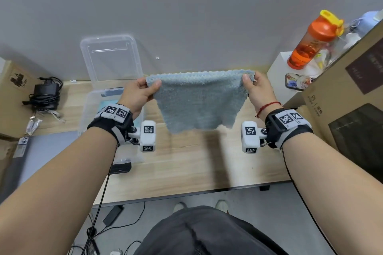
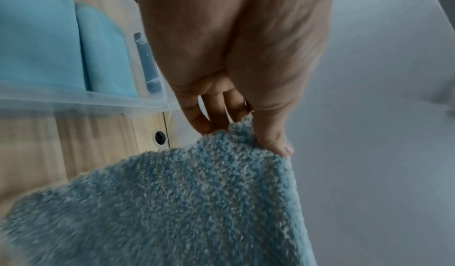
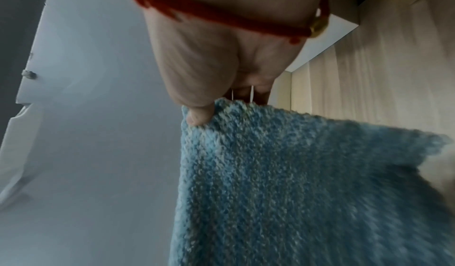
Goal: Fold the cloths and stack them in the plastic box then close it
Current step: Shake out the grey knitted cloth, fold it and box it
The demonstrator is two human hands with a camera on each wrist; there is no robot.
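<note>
A fluffy grey-blue cloth (image 1: 199, 101) hangs spread in the air above the wooden table (image 1: 186, 167). My left hand (image 1: 143, 91) pinches its upper left corner and my right hand (image 1: 255, 87) pinches its upper right corner. The wrist views show each thumb pressed on the cloth (image 2: 197, 202) (image 3: 295, 182) edge. The clear plastic box (image 1: 89, 114) stands open at the left, under my left wrist, with light blue folded cloths (image 2: 49, 46) inside. Its clear lid (image 1: 112, 58) leans upright against the wall behind it.
A black adapter with tangled cables (image 1: 45, 95) lies at the far left beside a laptop (image 1: 41, 155). Large cardboard boxes (image 1: 352, 97) crowd the right side. An orange shaker bottle (image 1: 310, 41) stands on a white block at the back right.
</note>
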